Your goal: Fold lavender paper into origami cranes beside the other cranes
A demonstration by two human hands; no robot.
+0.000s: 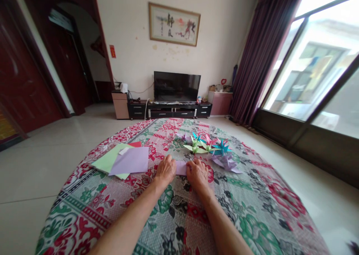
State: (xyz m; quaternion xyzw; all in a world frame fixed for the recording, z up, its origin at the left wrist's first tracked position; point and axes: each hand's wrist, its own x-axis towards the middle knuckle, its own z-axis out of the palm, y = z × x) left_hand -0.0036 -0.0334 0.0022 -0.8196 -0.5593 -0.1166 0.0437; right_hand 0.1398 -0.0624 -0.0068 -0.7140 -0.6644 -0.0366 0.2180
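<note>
A folded strip of purple paper [181, 168] lies on the patterned tablecloth straight in front of me. At its left end, my left hand [166, 169] has its fingers curled and closed on the paper. My right hand [198, 172] grips the other end the same way, thumb and fingers pressed together. Just the middle of the strip shows between them; both ends are hidden under my fingers. Left of my hands, a flat purple sheet [131, 161] rests on light green sheets [108, 157], with a bit of a red sheet [136, 144] showing behind.
To the right and beyond my hands sit several folded paper cranes: purple [227, 162], blue [222, 147], green [195, 146] and pink [209, 139]. The round table's cloth [179, 210] reaches its edge all around. Farther off stand a television [177, 86] and a low cabinet [171, 110].
</note>
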